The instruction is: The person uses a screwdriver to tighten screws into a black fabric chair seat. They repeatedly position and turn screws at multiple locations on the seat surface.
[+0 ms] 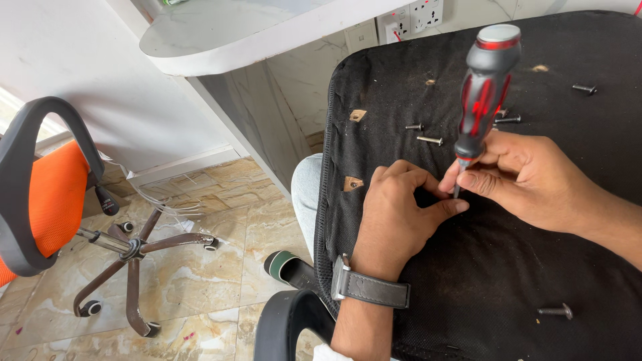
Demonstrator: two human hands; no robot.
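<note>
My left hand (399, 208) is curled shut, pinching at the screwdriver (483, 93) tip on the black seat underside (535, 267); whatever I pinch is hidden. My right hand (528, 179) grips the shaft, its tip covered. Loose screws (430, 140) lie nearby.

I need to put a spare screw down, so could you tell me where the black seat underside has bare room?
Bare fabric lies below the right hand, between the left hand's wrist and the lone screw. It is crowded above the hands, around the screwdriver and the loose screws.
</note>
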